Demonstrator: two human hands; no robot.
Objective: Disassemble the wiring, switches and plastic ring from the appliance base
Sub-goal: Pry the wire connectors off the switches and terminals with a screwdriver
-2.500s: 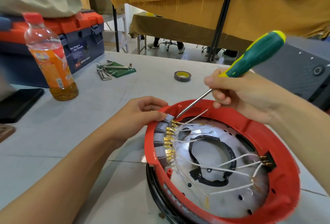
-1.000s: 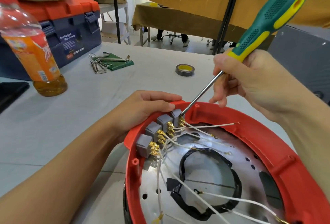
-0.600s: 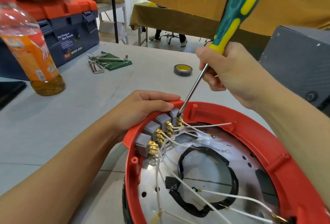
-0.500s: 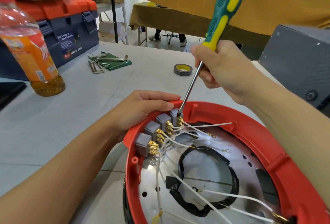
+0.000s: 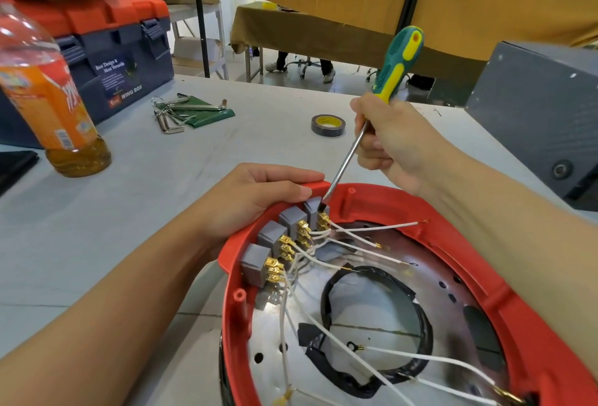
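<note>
Red plastic ring (image 5: 504, 289) sits around the metal appliance base (image 5: 365, 318) at the surface's near right edge. The left hand (image 5: 259, 198) curls over the ring's rim, its fingers lying on the outside behind four grey switches (image 5: 284, 244) whose brass terminals carry white wires (image 5: 362, 237). The right hand (image 5: 391, 140) grips a green-and-yellow screwdriver (image 5: 394, 66), its tip touching the farthest switch. An orange bottle (image 5: 48, 91), hex keys (image 5: 181, 111) and a tape roll (image 5: 327, 125) lie farther back.
</note>
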